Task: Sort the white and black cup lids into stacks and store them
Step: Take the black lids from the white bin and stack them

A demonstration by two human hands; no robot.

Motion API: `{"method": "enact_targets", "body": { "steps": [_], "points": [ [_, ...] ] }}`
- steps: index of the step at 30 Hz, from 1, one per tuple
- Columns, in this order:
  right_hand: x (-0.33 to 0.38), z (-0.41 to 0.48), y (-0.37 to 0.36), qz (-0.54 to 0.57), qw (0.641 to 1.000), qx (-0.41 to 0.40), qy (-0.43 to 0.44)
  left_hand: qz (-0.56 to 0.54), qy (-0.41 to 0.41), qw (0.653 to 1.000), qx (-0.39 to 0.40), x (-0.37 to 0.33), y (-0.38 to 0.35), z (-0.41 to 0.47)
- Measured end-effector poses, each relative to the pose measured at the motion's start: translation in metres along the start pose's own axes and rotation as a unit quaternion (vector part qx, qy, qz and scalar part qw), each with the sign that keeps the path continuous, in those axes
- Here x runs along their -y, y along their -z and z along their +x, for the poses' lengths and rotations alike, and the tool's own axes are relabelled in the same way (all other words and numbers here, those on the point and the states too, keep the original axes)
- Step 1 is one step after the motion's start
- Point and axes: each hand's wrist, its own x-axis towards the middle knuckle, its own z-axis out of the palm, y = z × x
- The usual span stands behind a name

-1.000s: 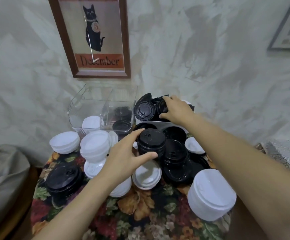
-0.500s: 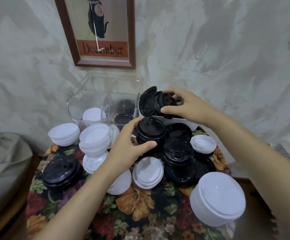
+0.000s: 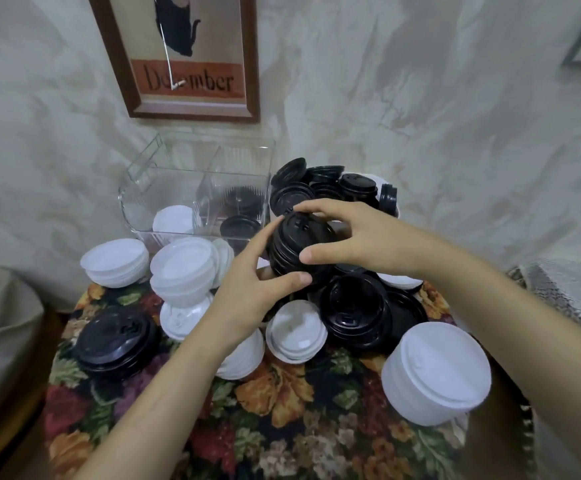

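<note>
Both hands — left hand [image 3: 247, 299], right hand [image 3: 361, 237] — grip the black lid stack [image 3: 299, 252].

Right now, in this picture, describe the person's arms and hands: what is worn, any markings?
The left hand and right hand are bare: no gloves, rings or watch in view. The left forearm and right forearm are bare too, no sleeve showing up to the picture's edge, and no markings visible.
</note>
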Motion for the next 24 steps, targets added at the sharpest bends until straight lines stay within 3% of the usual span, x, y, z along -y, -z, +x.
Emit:
{"method": "enact_targets", "body": {
  "steps": [4, 13, 16, 18, 24],
  "points": [
    [0.019, -0.020, -0.005, 0.023, 1.000, 0.014, -0.005, -0.006, -0.002, 1.000, 0.001, -0.006, 0.005, -0.019],
    [0.035, -0.066, -0.070, 0.061, 0.998, 0.010, -0.016, 0.099, 0.020, 0.995, -0.005, -0.009, 0.023, -0.095],
    [0.030, -0.083, -0.094, 0.067, 0.997, -0.016, -0.026, 0.017, 0.090, 0.995, 0.050, -0.005, 0.037, -0.113],
    [0.026, -0.094, -0.111, 0.073, 0.996, -0.046, -0.035, -0.060, 0.123, 0.990, 0.043, -0.002, 0.040, -0.122],
    [0.019, -0.105, -0.140, 0.077, 0.990, -0.102, -0.053, -0.089, 0.157, 0.983, 0.034, 0.008, 0.023, -0.129]
  ]
}}
